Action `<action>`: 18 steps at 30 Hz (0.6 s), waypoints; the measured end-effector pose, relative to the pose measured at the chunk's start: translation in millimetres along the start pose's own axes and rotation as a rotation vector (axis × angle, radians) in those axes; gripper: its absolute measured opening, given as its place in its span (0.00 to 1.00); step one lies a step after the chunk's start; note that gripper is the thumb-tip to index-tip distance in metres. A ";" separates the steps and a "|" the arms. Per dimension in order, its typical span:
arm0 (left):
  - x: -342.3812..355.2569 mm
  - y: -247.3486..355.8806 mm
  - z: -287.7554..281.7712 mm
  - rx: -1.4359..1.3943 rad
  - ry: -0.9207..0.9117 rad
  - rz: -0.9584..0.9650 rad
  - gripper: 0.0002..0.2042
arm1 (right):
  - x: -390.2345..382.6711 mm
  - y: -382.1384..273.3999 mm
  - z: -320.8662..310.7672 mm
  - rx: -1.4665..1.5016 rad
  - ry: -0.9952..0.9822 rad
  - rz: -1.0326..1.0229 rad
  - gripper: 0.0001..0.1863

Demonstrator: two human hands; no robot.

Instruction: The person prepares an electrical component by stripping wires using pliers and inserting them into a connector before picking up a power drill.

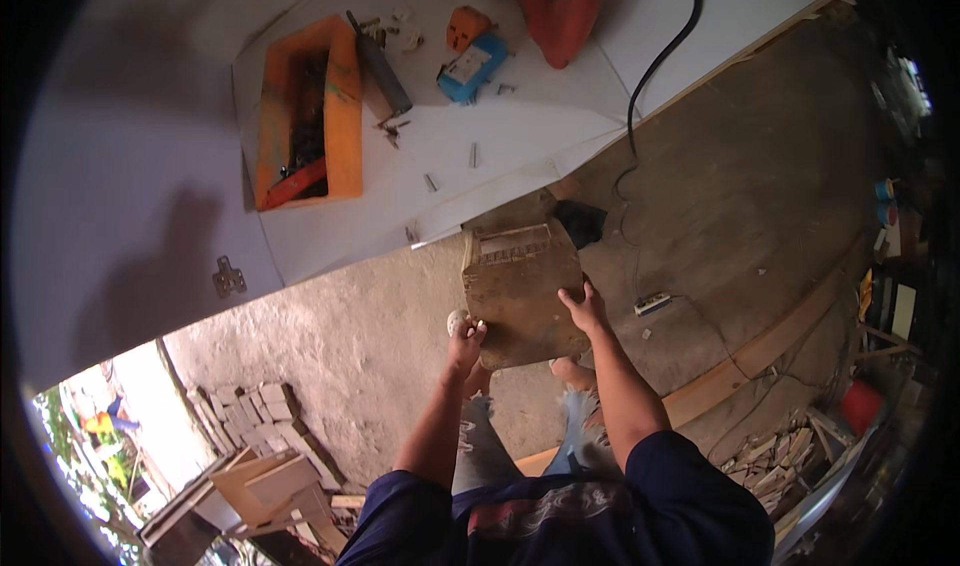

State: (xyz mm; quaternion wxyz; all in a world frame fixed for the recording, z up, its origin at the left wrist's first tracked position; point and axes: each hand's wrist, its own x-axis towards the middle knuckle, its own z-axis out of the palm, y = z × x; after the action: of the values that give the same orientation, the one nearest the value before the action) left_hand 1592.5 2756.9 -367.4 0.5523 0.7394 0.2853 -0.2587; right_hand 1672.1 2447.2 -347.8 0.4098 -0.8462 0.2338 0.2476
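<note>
A brown, dusty box-like piece [525, 301] with a slotted strip along its far end is in front of my legs, below the worktop's edge. My left hand [467, 341] closes on its near left side, with the fingers bent. Beside that hand is a small whitish round thing [457, 322] that I cannot make out. My right hand [585, 307] grips the right edge, its thumb over the top face and the other fingers partly hidden. A black item [580, 223] lies just past the far right corner.
On the white worktop [400, 191] are an orange tool box [345, 156], a grey cylindrical tool [381, 71], a blue item [472, 68], a red tool [556, 16] and loose hardware. A black cable [668, 51] drops to a power strip [652, 304]. Wood scraps [265, 491] lie lower left.
</note>
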 end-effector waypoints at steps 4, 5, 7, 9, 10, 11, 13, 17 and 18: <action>-41.8 5.0 40.6 -0.307 -0.018 -0.150 0.07 | 7.2 25.8 -2.2 -0.058 0.039 -0.148 0.47; -47.2 -15.5 45.1 -0.329 -0.013 -0.115 0.07 | 4.3 16.3 -4.2 -0.112 -0.005 -0.172 0.47; -48.6 -24.6 53.8 -0.359 -0.009 -0.076 0.06 | 2.0 12.8 -6.1 -0.175 -0.046 -0.202 0.46; -43.5 -20.5 57.0 -0.604 0.018 0.020 0.06 | 1.5 16.6 -6.4 -0.135 0.012 -0.194 0.47; -46.2 -2.9 55.5 -0.531 0.028 -0.069 0.06 | 2.9 15.5 -8.6 -0.069 -0.026 -0.170 0.47; -44.5 0.7 52.0 -0.529 0.029 -0.060 0.06 | 3.7 18.0 -6.1 -0.064 -0.022 -0.177 0.47; -40.3 8.3 41.0 -0.547 0.012 -0.087 0.04 | 0.3 27.2 2.8 -0.047 0.026 -0.191 0.47; -24.6 1.8 21.9 -0.347 -0.010 -0.092 0.04 | 2.0 28.5 10.0 -0.033 0.038 -0.198 0.47; -22.6 0.5 19.7 -0.293 -0.023 -0.070 0.05 | 1.2 26.7 10.0 -0.038 0.013 -0.185 0.47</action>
State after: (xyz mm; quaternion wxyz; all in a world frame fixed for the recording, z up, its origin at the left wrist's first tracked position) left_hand 1575.6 2734.7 -356.3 0.6482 0.6374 0.3391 -0.2418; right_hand 1654.9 2440.3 -369.4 0.4131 -0.8735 0.1525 0.2074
